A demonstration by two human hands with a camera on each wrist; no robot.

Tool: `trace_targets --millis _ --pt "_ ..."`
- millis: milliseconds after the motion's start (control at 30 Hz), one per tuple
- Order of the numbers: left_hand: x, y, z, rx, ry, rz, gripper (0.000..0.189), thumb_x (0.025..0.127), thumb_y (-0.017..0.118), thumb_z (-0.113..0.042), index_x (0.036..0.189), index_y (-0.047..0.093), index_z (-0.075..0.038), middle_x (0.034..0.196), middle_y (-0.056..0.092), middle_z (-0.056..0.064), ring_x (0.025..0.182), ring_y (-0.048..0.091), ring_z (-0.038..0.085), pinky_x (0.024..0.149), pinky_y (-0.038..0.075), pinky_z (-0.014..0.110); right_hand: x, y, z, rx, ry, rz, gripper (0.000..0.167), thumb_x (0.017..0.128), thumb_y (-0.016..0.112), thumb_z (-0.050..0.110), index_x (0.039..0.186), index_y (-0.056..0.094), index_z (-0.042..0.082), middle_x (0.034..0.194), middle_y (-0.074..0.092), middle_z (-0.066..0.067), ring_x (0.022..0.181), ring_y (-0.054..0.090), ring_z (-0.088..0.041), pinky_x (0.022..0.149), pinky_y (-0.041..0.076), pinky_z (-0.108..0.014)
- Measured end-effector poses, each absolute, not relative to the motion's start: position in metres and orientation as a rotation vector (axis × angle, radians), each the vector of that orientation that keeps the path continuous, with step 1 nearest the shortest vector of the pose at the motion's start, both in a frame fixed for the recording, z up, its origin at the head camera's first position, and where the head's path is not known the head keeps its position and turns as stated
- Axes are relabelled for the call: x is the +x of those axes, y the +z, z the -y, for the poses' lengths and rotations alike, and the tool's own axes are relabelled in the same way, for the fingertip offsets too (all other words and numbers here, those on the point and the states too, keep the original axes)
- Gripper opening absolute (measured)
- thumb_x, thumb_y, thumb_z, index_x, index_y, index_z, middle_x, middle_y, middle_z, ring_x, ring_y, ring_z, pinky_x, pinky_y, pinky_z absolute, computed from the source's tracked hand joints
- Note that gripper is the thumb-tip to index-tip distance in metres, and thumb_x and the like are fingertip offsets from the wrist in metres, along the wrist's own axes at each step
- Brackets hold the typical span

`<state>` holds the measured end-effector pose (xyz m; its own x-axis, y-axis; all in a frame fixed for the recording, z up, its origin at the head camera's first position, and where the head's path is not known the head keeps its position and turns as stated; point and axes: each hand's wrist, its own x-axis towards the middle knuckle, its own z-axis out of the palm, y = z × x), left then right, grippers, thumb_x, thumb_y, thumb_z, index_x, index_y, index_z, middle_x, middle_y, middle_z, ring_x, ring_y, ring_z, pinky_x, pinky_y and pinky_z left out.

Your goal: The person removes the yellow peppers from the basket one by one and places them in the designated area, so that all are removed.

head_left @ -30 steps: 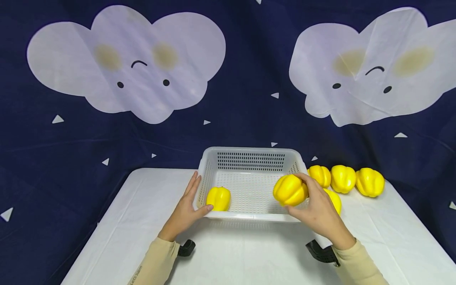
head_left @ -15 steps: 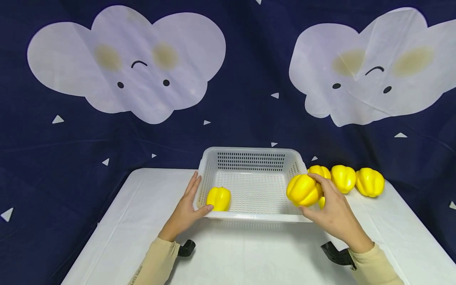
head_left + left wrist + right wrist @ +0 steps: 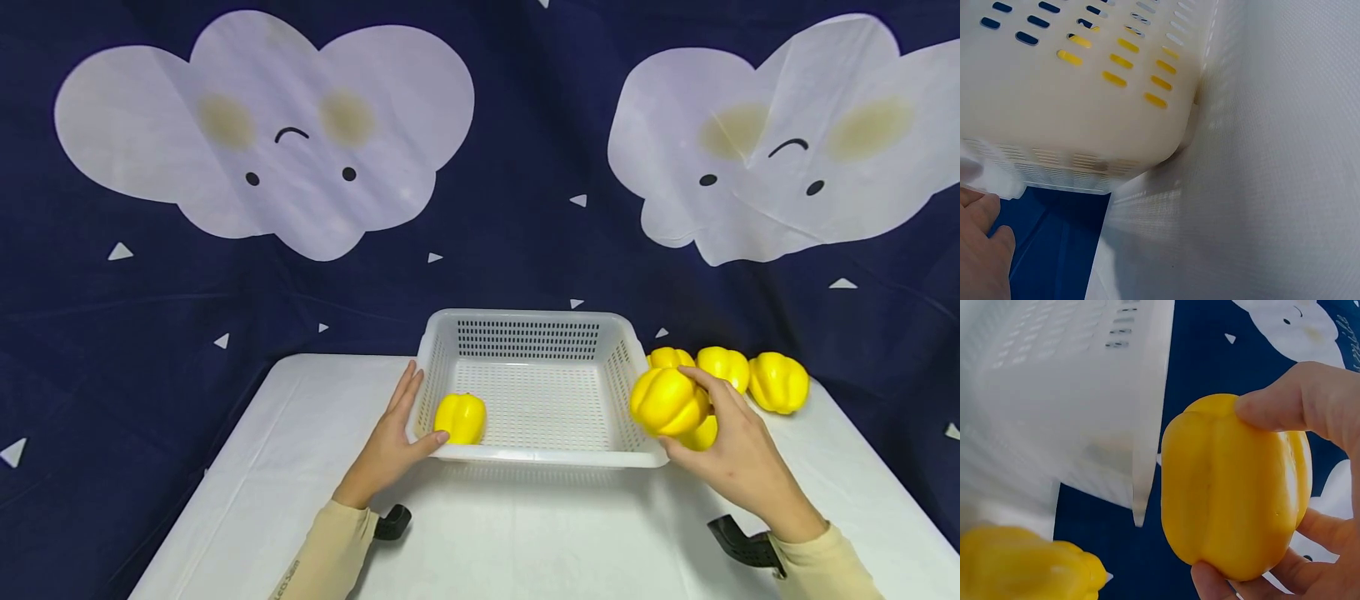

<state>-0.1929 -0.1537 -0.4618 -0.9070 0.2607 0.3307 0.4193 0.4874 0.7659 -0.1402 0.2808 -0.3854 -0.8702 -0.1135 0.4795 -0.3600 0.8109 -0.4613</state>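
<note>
A yellow bell pepper (image 3: pixel 669 402) is gripped in my right hand (image 3: pixel 738 450), thumb on one side and fingers on the other. It overlaps the right rim of the white perforated basket (image 3: pixel 540 457) in the head view; the right wrist view shows the held pepper (image 3: pixel 1232 487) beside the basket wall. My left hand (image 3: pixel 386 450) holds the basket's front left corner, thumb over the rim and fingers along the outer side. Inside that corner lies another bell pepper (image 3: pixel 461 418). Just beyond the held one, a bell pepper (image 3: pixel 701 434) is partly hidden on the table.
Behind my right hand, a row of yellow bell peppers (image 3: pixel 778 383) stands along the table's back right edge. The white-covered table (image 3: pixel 525 533) reaches toward me. A dark blue cloth with clouds (image 3: pixel 525 167) hangs behind it.
My right hand has moved to the right with its bell pepper, from over the basket's inside to its right rim. The left hand and the basket have stayed put.
</note>
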Motion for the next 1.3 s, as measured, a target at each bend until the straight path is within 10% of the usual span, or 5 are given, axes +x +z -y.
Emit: trace_targets --millis 333,933,1300 --pt "-0.193 -0.460 0.154 -0.576 -1.393 2.567 0.099 0.086 0.077 -0.034 0.160 0.019 -0.005 0.169 0.003 0.006 0.152 0.012 0.038 0.114 0.020 0.066 -0.140 -0.386 -0.298 0.345 0.707 2.567 0.094 0.062 0.091 0.012 0.144 0.046 0.004 0.115 0.057 -0.018 0.091 0.052 -0.028 0.070 0.040 -0.032" --pt "-0.194 -0.463 0.155 -0.560 -1.394 2.574 0.099 0.086 0.078 -0.034 0.161 0.019 -0.006 0.169 0.002 0.003 0.153 0.012 0.034 0.115 0.020 0.064 -0.144 -0.392 -0.331 0.326 0.698 2.619 0.099 0.063 0.092 0.012 0.146 0.041 0.001 0.132 0.049 -0.031 0.111 0.050 -0.049 0.083 0.042 -0.070" --pt "-0.192 -0.462 0.154 -0.572 -1.401 2.573 0.099 0.086 0.078 -0.036 0.160 0.020 -0.006 0.169 0.004 0.004 0.153 0.011 0.034 0.115 0.019 0.065 -0.141 -0.398 -0.351 0.267 0.647 2.655 0.098 0.063 0.091 0.012 0.146 0.041 0.001 0.133 0.048 -0.033 0.101 0.052 -0.047 0.077 0.044 -0.065"
